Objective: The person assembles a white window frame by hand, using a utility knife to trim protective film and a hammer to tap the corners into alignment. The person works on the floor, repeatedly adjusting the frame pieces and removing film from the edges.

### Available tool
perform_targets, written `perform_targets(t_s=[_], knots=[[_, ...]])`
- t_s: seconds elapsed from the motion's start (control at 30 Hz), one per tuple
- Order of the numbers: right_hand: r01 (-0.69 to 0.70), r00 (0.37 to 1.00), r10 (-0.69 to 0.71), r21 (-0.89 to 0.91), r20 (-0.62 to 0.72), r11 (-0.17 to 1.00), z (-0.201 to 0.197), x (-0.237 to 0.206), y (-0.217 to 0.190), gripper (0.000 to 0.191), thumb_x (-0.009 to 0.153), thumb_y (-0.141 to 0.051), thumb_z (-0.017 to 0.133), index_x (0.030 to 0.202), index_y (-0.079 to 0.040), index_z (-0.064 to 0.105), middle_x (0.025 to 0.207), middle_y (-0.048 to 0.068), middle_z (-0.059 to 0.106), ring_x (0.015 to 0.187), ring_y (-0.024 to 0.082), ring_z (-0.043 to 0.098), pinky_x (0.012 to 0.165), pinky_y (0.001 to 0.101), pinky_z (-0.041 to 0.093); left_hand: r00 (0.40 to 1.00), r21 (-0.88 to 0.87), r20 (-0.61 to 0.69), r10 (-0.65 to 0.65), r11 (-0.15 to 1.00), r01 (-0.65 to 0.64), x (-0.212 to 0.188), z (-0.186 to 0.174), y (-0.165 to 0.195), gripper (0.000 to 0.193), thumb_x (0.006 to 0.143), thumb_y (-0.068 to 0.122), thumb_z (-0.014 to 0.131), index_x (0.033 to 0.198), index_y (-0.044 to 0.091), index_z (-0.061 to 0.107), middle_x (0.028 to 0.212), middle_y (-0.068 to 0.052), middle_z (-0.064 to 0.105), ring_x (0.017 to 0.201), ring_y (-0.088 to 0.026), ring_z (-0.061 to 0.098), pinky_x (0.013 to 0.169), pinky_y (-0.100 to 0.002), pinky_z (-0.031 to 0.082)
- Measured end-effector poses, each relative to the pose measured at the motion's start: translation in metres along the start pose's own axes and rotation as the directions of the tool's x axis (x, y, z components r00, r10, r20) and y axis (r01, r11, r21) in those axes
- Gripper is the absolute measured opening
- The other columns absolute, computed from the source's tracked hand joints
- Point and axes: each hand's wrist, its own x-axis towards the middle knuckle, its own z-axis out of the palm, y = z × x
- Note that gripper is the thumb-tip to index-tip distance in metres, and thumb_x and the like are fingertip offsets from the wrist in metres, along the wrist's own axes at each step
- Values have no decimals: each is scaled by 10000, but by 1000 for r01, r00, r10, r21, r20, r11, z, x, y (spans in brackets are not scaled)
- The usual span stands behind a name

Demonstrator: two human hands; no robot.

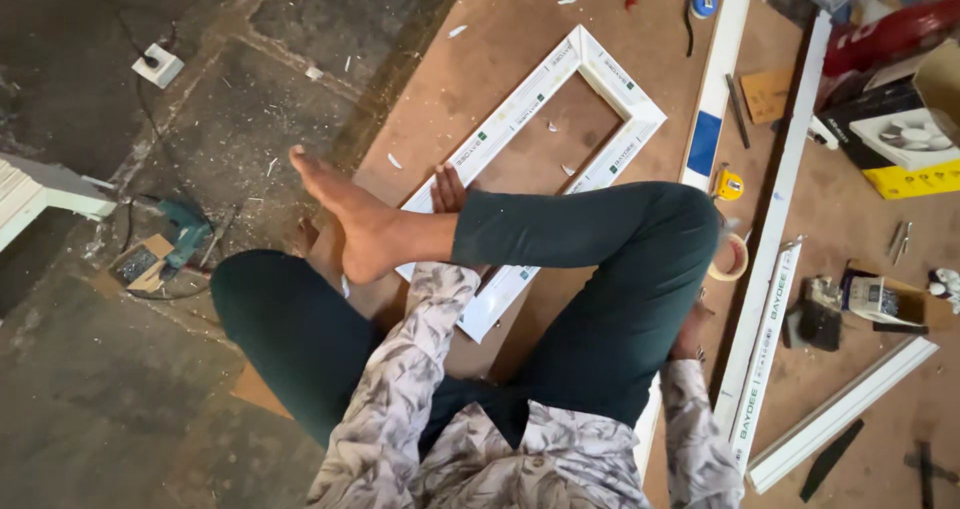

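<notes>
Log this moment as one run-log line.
left hand: flat on white frame | right hand: mostly hidden behind knee | posture: seated on board

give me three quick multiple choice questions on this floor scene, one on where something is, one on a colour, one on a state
1. Where does the left hand rest?
A. on the white frame
B. on the green drill
C. on the tape roll

2. What colour is the small tape measure beside the raised knee?
A. red
B. yellow
C. black

3. How does the white frame lie?
A. propped upright against a wall
B. flat on the brown board
C. held up in the air

Answers:
1. A, the fingers lie flat on the frame's near side, just behind the bare foot.
2. B, its case is bright yellow.
3. B, all visible sides sit flat on the board, with the board showing through the middle.
</notes>
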Motion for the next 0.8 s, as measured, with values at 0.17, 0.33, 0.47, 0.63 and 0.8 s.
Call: perform_targets(t_s=[0.17,0.33,0.47,0.63,0.8], knots=[[-92,873,270,407,-405,909,-77,-5,-1,313,1144,-316,468,1186,-35,598,709,21,515,512,154,509,460,302,418,997,139,21,-69,988,65,7,17,-2,259,941,203,627,1146,52,674,1044,-193,660,968,-385,619,830,-504,481],[-332,918,396,602,28,727,-44,78,-20,310,1066,-341,474,1125,-70,613,729,29,556,499,149,520,448,298,437,990,252,55,-129,961,111,15,42,-7,242,933,202,639,1117,53,688,995,-188,670,914,-383,637,784,-505,498],[-439,894,419,510,160,740,23,154,-12,363,1092,-372,492,1069,-28,605,725,44,557,493,160,499,437,308,406,964,297,201,-177,948,113,0,35,18,229,926,201,649,1094,54,698,955,-183,679,871,-382,650,748,-505,511],[169,983,-147,223,-113,960,97,234,35,374,1230,-338,454,1136,-4,594,870,130,618,736,257,593,649,403,490,744,89,661,-97,995,50,-13,7,70,213,918,200,661,1065,55,712,905,-178,690,817,-380,668,702,-506,528],[320,938,-332,-610,98,725,121,255,48,391,1145,-243,439,1255,74,639,887,280,655,762,458,627,635,552,478,964,75,264,24,996,-46,95,47,46,160,968,195,657,892,55,641,799,-178,623,743,-384,624,642,-500,495]])
